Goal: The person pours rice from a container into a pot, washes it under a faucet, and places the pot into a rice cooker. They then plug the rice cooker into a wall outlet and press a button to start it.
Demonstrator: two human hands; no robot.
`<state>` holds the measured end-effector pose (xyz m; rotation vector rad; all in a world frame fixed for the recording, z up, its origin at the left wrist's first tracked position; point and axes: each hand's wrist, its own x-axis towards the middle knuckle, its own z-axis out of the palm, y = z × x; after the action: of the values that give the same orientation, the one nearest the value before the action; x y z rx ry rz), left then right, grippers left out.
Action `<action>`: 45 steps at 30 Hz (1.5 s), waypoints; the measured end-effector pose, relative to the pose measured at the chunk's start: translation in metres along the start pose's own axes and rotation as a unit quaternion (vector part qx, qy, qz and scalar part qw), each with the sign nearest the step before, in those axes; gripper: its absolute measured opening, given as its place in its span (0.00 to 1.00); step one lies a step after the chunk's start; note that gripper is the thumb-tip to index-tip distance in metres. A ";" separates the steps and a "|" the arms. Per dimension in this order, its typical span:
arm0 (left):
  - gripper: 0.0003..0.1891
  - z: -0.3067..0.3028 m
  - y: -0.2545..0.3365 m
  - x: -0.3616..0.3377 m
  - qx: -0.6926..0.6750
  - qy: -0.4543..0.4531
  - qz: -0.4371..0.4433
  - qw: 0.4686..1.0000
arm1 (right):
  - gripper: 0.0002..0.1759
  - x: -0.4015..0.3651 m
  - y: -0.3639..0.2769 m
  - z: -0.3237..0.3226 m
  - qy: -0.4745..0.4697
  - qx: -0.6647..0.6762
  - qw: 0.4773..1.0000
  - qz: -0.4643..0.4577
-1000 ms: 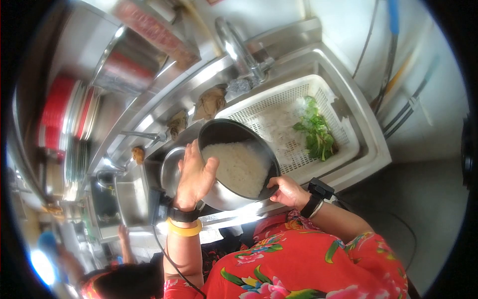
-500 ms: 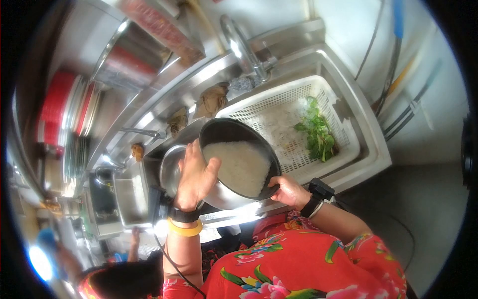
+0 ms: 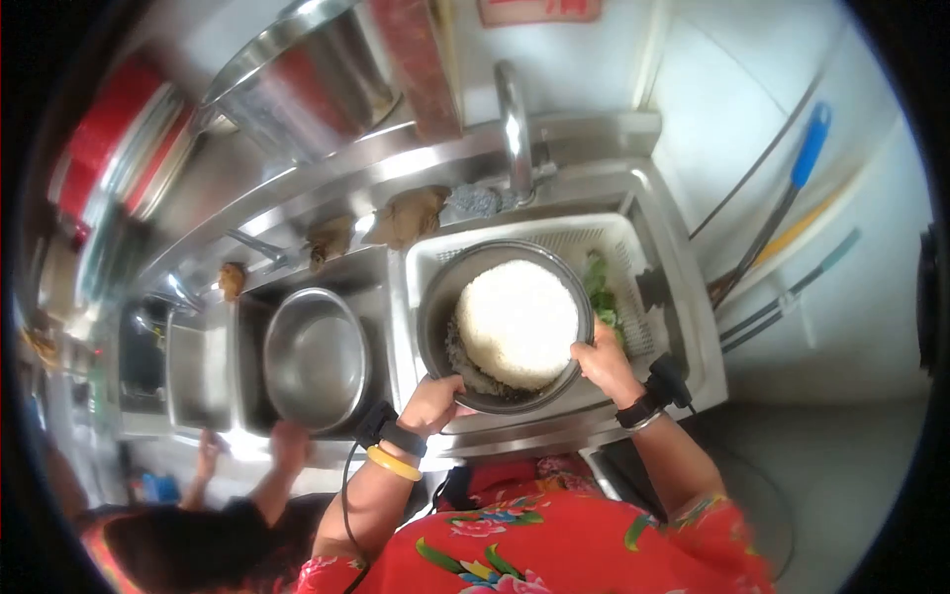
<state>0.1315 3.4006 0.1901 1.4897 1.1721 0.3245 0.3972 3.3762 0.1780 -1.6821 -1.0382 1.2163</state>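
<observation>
Clock positions are read about the centre of the dark cooking pot (image 3: 430,327), as it appears in the head view. The pot is located over the white perforated basket (image 3: 625,236) in the right-hand sink (image 3: 705,348), opening upward; contact between pot and basket cannot be determined. The left hand (image 3: 435,404) pinches the pot rim between 7 and 8 o'clock, with the thumb over the edge. The right hand (image 3: 604,364) pinches the rim at 4 o'clock, thumb likewise over the edge; its other fingers are partly hidden. The pot contains a rounded mass of white rice (image 3: 518,322), with looser grains along the wall at 7 o'clock. Leafy greens (image 3: 600,292) show in the basket between 2 and 3 o'clock, just beside the pot. The faucet (image 3: 515,134) stands at 12 o'clock, with a steel-wool scourer (image 3: 479,201) near its base. A round steel basin (image 3: 315,358) sits in the adjoining sink at 9 o'clock. A co-worker's hand (image 3: 290,445) is at the sink edge, 8 o'clock.
</observation>
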 end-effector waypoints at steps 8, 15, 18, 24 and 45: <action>0.06 0.016 -0.026 0.043 -0.425 0.095 -0.258 0.862 | 0.20 0.096 -0.038 -0.055 -0.117 -0.192 0.974 -0.030; 0.08 0.013 0.011 0.038 -0.400 0.146 -0.189 0.885 | 0.17 0.291 -0.096 -0.037 0.218 -0.346 0.893 -0.189; 0.09 0.009 0.015 0.035 -0.353 0.147 -0.193 0.904 | 0.18 0.329 -0.097 -0.029 0.172 -0.424 0.866 -0.199; 0.08 0.008 0.022 0.037 -0.316 0.151 -0.201 0.915 | 0.17 0.348 -0.070 -0.043 0.179 -0.368 0.863 -0.296; 0.09 0.003 -0.007 0.020 -0.322 0.139 -0.220 0.910 | 0.11 0.089 0.022 -0.012 -0.156 -0.012 0.988 -0.013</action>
<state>0.1397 3.4143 0.1753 0.5922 1.4109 0.5585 0.4305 3.4499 0.1325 -1.5200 -1.2610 1.4875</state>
